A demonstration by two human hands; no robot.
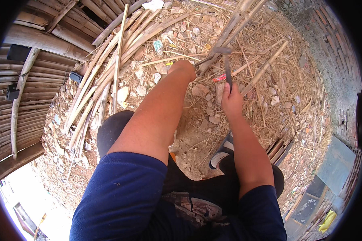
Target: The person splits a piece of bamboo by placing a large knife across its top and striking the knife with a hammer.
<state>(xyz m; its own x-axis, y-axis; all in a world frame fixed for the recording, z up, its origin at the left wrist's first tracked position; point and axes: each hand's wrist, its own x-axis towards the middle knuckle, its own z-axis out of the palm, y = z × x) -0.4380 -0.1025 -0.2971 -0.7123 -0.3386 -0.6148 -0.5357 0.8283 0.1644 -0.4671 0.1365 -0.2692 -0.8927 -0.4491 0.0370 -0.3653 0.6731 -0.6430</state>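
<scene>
My right hand is closed around the handle of a hammer, whose dark head points up and away from me. My left hand is a closed fist, its fingers mostly hidden behind the wrist. From it a thin dark blade-like tool sticks out to the right, toward the hammer head. The tool lies across or just above a wooden pole that slants over the ground; whether they touch I cannot tell. A thinner bamboo piece lies to the right of the hammer.
Long split bamboo strips lie piled at the left, beside a bamboo slat wall. Stones, straw and a red wrapper litter the dirt ground. A worn brick wall stands at the right. My shoe is below the right hand.
</scene>
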